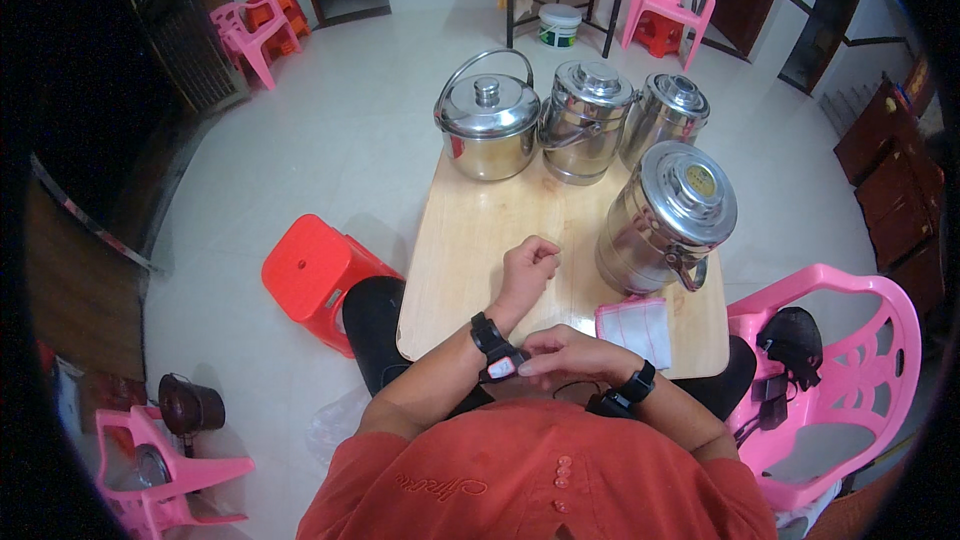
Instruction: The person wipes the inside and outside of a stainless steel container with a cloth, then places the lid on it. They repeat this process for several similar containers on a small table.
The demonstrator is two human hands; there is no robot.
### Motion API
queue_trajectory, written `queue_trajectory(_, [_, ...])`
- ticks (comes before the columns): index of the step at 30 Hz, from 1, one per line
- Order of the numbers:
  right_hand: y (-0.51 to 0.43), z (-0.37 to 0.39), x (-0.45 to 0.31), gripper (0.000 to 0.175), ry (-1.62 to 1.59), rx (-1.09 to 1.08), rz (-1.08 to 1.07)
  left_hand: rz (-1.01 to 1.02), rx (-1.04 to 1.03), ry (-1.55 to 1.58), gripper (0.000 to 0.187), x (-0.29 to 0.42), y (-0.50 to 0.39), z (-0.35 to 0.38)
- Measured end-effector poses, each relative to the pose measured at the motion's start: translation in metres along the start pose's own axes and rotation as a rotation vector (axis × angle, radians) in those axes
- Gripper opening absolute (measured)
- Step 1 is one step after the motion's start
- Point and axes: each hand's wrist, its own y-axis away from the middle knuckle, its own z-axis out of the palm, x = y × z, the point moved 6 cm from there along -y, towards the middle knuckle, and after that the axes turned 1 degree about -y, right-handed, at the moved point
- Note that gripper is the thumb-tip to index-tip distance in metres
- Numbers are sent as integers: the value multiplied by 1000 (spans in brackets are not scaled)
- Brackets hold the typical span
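My left hand (531,270) is loosely curled over the wooden-topped table (465,240), with nothing visible in it. The fingers of my right hand (562,354) touch the black wrist device (501,367) strapped on my left wrist. Beyond my right hand lies a folded white cloth with pink edging (636,330). A large lidded stainless steel pail (660,217) stands just behind the cloth. At the table's far end stand a steel pot with a raised handle (489,127), a steel insulated pail (585,124) and a narrower steel container (666,116).
A red plastic stool (307,262) stands left of the table. On the right, a pink plastic armchair (862,281) holds a black mesh item (791,345) and black devices with a cable. Another pink chair (180,472) is at lower left. A white bucket (559,24) sits under a far table.
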Motion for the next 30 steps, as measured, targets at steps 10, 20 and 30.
queue_trajectory(10, [48,-29,16,33,-368,-32,-227,-125,-24,167,12,11,2,-7])
queue_trajectory(20, [51,-71,48,45,-978,99,-589,-128,-26,96,12,11,1,-5])
queue_trajectory(30, [49,-75,51,41,-997,90,-558,-111,-8,51,13,9,1,-6])
